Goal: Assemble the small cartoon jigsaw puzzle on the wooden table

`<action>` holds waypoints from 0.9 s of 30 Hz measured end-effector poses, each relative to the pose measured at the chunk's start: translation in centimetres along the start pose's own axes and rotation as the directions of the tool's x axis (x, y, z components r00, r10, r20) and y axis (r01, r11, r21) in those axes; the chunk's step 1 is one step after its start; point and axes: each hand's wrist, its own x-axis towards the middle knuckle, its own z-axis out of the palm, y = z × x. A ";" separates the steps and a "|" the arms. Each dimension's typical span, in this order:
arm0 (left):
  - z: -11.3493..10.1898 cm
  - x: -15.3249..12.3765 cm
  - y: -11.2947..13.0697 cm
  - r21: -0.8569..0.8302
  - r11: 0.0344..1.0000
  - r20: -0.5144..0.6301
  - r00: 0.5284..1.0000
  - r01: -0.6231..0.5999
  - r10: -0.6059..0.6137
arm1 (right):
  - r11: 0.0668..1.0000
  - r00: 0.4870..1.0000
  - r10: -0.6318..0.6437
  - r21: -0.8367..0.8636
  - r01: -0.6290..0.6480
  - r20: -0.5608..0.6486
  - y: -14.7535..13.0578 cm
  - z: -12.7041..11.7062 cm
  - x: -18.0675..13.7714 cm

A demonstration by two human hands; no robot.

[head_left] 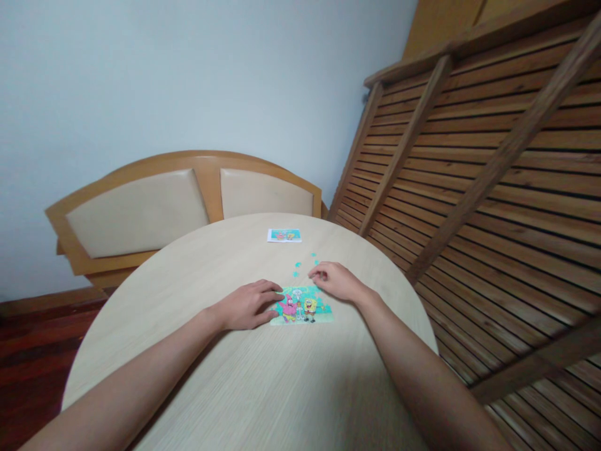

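A cartoon jigsaw puzzle [300,316], mostly joined, lies flat on the round table, with a pink starfish, a yellow sponge and a pale figure on a turquoise ground. At its left edge rests my left hand [253,304], fingers spread and their tips touching the picture. My right hand [340,282] is over the puzzle's upper right corner, thumb and fingers curled together. Whether a piece is between those fingertips is too small to tell. Just beyond the puzzle are several loose turquoise puzzle pieces [295,274], some close to my right fingertips.
A small picture sheet [284,235] with the same cartoon lies near the far edge of the pale wooden table [225,382]. Behind the table stands a padded wooden headboard [141,213] against the wall. A slatted wooden frame [469,188] leans along the right side.
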 end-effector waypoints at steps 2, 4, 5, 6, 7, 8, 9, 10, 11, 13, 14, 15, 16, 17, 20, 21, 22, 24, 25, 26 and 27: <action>0.0 0.0 0.0 0.004 1.000 0.011 1.000 0.003 -0.003 | 0.994 0.991 0.078 -0.072 -0.086 -0.109 1.1 0.2 0.0; 0.0 0.0 0.0 0.008 1.000 0.016 1.000 0.007 -0.007 | 0.983 0.979 0.130 -0.108 -0.148 -0.158 2.2 0.5 0.1; 0.0 0.0 0.0 0.009 1.000 0.016 1.000 0.007 -0.007 | 0.979 0.975 0.147 -0.116 -0.168 -0.167 2.7 0.6 0.1; 0.0 0.0 0.0 0.009 1.000 0.016 1.000 0.006 -0.006 | 0.976 0.973 0.159 -0.121 -0.180 -0.166 3.0 0.8 0.1; 0.0 0.0 0.0 0.009 1.000 0.016 1.000 0.006 -0.006 | 0.974 0.973 0.167 -0.124 -0.188 -0.161 3.3 1.0 0.1; 0.0 0.0 0.0 0.009 1.000 0.015 1.000 0.006 -0.006 | 0.973 0.973 0.173 -0.126 -0.192 -0.150 3.5 1.2 0.1; 0.0 0.0 0.0 0.010 1.000 0.013 1.000 0.006 -0.006 | 0.973 0.975 0.175 -0.127 -0.193 -0.136 3.6 1.5 0.2; 0.0 0.0 0.0 0.010 1.000 0.012 1.000 0.006 -0.006 | 0.973 0.977 0.177 -0.129 -0.192 -0.120 3.6 1.7 0.3; 0.0 0.0 0.1 0.009 1.000 0.008 1.000 0.006 -0.006 | 0.973 0.979 0.178 -0.132 -0.191 -0.103 3.6 1.9 0.3; 0.0 0.0 0.1 0.004 1.000 -0.001 1.000 0.006 -0.006 | 0.973 0.981 0.180 -0.136 -0.189 -0.073 3.6 2.1 0.4; 0.0 0.0 0.1 0.002 1.000 -0.004 1.000 0.006 -0.006 | 0.972 0.981 0.182 -0.136 -0.190 -0.066 3.6 2.2 0.5; 0.0 0.0 0.1 0.001 1.000 -0.005 1.000 0.006 -0.006 | 0.972 0.981 0.185 -0.134 -0.192 -0.063 3.6 2.2 0.5; 0.0 0.0 0.1 0.002 1.000 -0.003 1.000 0.006 -0.006 | 0.972 0.980 0.187 -0.131 -0.194 -0.066 3.6 2.1 0.6; 0.0 0.0 0.0 0.004 1.000 0.000 1.000 0.005 -0.005 | 0.972 0.979 0.189 -0.126 -0.197 -0.073 3.6 2.1 0.7; 0.0 0.0 0.0 0.010 1.000 0.010 1.000 0.005 -0.005 | 0.971 0.976 0.199 -0.115 -0.209 -0.092 3.7 2.2 1.2; 0.0 0.0 0.0 0.010 1.000 0.011 1.000 0.006 -0.007 | 0.970 0.975 0.204 -0.113 -0.213 -0.089 3.7 2.3 1.5; 0.0 0.1 0.0 0.009 1.000 0.011 1.000 0.008 -0.008 | 0.969 0.974 0.209 -0.113 -0.218 -0.081 3.8 2.5 1.7; -0.1 0.1 0.1 0.006 1.000 0.013 1.000 0.010 -0.010 | 0.966 0.973 0.225 -0.121 -0.230 -0.054 3.9 3.0 2.2; -0.1 0.1 0.2 0.006 1.000 0.015 1.000 0.011 -0.011 | 0.963 0.972 0.233 -0.128 -0.237 -0.041 4.0 3.2 2.4; -0.2 0.1 0.2 0.007 1.000 0.017 1.000 0.013 -0.013 | 0.960 0.970 0.241 -0.136 -0.243 -0.031 4.0 3.3 2.5; -0.2 0.1 0.3 0.008 1.000 0.018 1.000 0.014 -0.015 | 0.959 0.969 0.244 -0.142 -0.245 -0.025 3.9 3.4 2.6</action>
